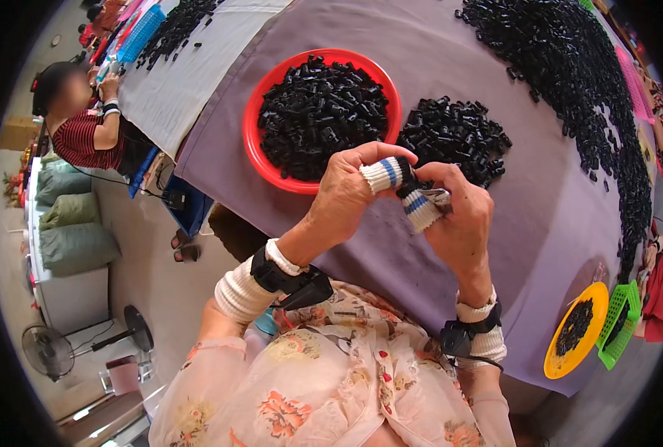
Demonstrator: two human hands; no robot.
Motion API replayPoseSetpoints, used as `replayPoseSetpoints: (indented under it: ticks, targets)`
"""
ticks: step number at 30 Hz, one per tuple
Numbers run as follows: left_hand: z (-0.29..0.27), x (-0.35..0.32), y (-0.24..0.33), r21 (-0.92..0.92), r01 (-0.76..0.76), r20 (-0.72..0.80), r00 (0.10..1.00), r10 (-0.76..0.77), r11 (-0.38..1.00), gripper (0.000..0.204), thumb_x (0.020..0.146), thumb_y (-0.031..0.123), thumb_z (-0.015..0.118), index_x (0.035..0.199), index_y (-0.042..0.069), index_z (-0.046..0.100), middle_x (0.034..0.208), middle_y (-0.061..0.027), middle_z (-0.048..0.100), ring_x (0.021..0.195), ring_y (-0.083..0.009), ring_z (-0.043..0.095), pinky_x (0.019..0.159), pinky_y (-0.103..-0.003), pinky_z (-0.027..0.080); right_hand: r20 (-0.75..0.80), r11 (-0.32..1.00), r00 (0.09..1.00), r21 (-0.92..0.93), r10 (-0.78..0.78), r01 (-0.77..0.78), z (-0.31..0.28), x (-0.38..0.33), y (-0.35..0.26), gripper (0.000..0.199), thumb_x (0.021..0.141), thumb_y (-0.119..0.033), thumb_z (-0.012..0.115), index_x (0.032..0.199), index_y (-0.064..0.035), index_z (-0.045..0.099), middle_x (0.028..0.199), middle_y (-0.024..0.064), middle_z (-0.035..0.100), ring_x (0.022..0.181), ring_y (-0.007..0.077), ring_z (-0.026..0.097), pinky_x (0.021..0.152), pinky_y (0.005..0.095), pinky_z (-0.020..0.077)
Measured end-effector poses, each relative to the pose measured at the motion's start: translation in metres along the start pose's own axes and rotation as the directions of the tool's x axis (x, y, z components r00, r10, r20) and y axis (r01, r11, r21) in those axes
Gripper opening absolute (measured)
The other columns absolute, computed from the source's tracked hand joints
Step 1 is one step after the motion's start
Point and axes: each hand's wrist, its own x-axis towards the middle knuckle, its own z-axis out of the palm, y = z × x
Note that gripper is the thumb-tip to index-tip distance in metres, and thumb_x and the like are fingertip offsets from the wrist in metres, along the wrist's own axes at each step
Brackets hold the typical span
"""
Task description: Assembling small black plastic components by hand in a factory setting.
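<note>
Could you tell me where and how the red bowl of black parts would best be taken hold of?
Probably by the bare near rim of the red bowl, from the person's side. The black parts fill its middle, another heap lies close on its right, and both the left hand and right hand work just in front.

This is a small workshop for hand assembly or sorting. Long tables under purple cloth and grey cloth carry heaps of small black plastic parts, some in a red basin. Another worker sits farther along, beside stuffed green sacks and a floor fan.
</note>
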Motion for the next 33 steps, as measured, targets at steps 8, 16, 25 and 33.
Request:
replayPoseSetpoints:
  ticks: [8,16,25,33]
  targets:
    - [-0.009,-0.006,-0.003,-0.062,0.011,-0.018,1.0,-0.012,0.998,0.026,0.087,0.019,0.051,0.105,0.0,0.055,0.093,-0.0047,0.06,0.083,-0.009,0.058,0.071,-0.023,0.049,0.018,0.998,0.998,0.016,-0.055,0.055,0.01,0.0,0.0,0.03,0.057,-0.001,0.066,0.084,-0.0046,0.055,0.071,0.0079,0.059,0.058,0.0223,0.06,0.05,0.0294,0.046]
    - [-0.033,-0.014,-0.003,-0.169,0.013,-0.085,0.996,-0.028,0.986,0.026,0.088,0.019,0.049,0.105,0.0,0.055,0.089,-0.0072,0.06,0.079,-0.0143,0.06,0.073,-0.03,0.051,0.04,0.999,0.999,0.01,0.03,-0.03,0.017,-0.002,0.001,0.027,0.061,-0.002,0.065,0.085,-0.0035,0.054,0.068,0.01,0.06,0.059,0.0255,0.06,0.052,0.0303,0.0471]
    - [-0.059,-0.026,-0.008,-0.234,-0.011,-0.174,0.984,-0.031,0.972,0.018,0.088,0.015,0.047,0.098,0.001,0.055,0.08,-0.0075,0.06,0.07,-0.0185,0.059,0.068,-0.032,0.05,0.102,0.93,0.967,0.268,0.233,-0.252,0.021,0.041,0.019,0.018,0.071,-0.008,0.063,0.088,-0.0038,0.06,0.064,0.0086,0.059,0.056,0.0118,0.057,0.053,0.0252,0.0436]
    - [-0.052,-0.022,-0.023,-0.203,0.051,-0.052,0.997,-0.063,0.978,0.018,0.089,0.017,0.049,0.096,0.002,0.055,0.08,-0.0055,0.058,0.073,-0.0128,0.057,0.067,-0.031,0.049,0.233,0.934,0.91,-0.182,0.344,-0.306,0.023,-0.019,0.055,0.013,0.07,-0.011,0.063,0.08,-0.0058,0.059,0.065,0.0123,0.06,0.058,0.0251,0.06,0.053,0.0325,0.0456]
